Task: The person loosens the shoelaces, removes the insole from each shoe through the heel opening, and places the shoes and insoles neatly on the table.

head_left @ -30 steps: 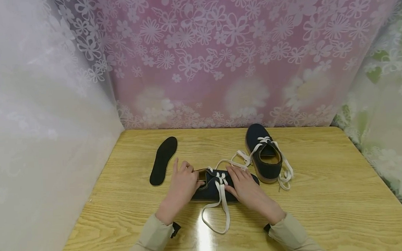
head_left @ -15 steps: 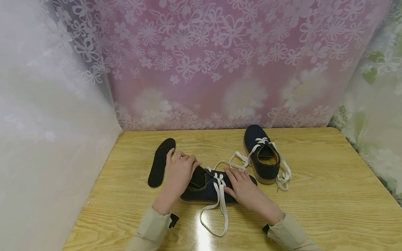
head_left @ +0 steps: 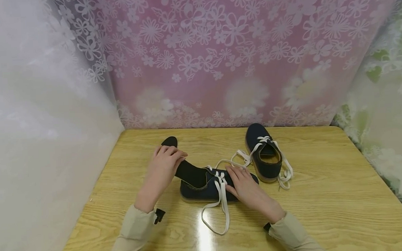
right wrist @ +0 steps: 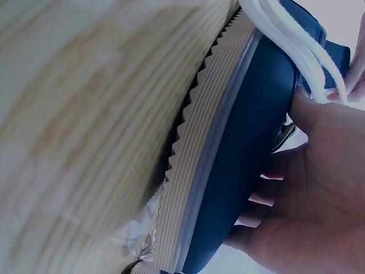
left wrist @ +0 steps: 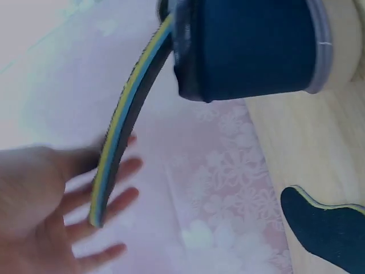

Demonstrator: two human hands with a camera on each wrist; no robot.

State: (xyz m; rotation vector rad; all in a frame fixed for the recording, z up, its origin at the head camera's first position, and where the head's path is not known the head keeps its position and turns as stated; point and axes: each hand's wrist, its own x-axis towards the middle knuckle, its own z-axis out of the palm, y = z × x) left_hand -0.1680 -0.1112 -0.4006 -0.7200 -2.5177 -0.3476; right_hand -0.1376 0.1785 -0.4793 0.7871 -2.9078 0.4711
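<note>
A navy sneaker [head_left: 199,194] with white laces lies on the table, its toe to the right. Out of its heel opening rises a black insole [head_left: 191,174], whose front part is hidden inside the shoe. My left hand [head_left: 160,174] pinches the insole's heel end between thumb and fingers. In the left wrist view, the bent insole [left wrist: 117,128] shows yellow and blue layers along its edge. My right hand [head_left: 247,186] holds the sneaker's toe, fingers over the top and thumb near the laces. The right wrist view shows the ribbed sole edge of the sneaker [right wrist: 248,131] against the table.
A second navy sneaker [head_left: 256,134] stands at the back right, its laces trailing beside it. Another black insole [head_left: 170,141] lies behind my left hand, partly covered by it. Floral curtains [head_left: 201,57] hang beyond the wooden table [head_left: 327,194].
My left hand has come out of the sneaker's opening and moved left, drawing the insole's heel end out with it. My right hand has stayed on the toe.
</note>
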